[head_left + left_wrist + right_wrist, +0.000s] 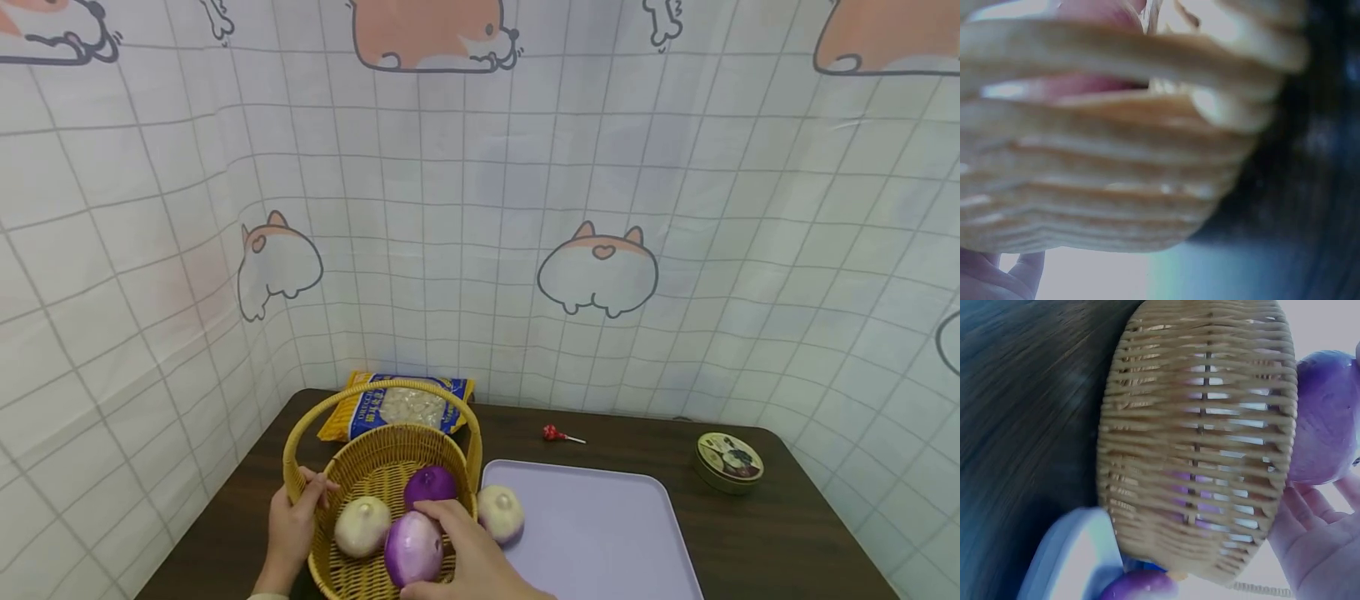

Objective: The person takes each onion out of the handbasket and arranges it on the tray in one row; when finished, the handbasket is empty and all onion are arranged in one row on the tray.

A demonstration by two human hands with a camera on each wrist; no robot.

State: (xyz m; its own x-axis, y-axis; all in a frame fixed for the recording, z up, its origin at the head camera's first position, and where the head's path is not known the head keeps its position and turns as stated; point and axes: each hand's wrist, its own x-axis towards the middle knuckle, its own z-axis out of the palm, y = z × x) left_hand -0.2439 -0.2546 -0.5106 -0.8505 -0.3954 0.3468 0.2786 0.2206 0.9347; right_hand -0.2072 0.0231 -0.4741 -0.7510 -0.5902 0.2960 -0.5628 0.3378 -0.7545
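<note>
My left hand (292,521) grips the left side of a woven basket (322,542), where its arched handle meets the rim. With my right hand (476,554), I hold a purple-and-white onion (414,550) between thumb and fingers. The right wrist view has this onion (1325,419) above the basket rim. Inside the basket lie a whitish onion (363,527) on the left and a dark purple onion (430,485) farther back. Another whitish onion (501,512) with a purple underside rests on the left edge of a lilac tray (592,525). The basket wall (1110,156) fills much of the left wrist view.
Behind the basket lies a yellow-and-blue food bag (405,407). A red lollipop (555,433) is beyond the tray, and a round tin (729,461) stands at the right on the dark wooden table (780,550). A patterned curtain (480,183) hangs behind the table.
</note>
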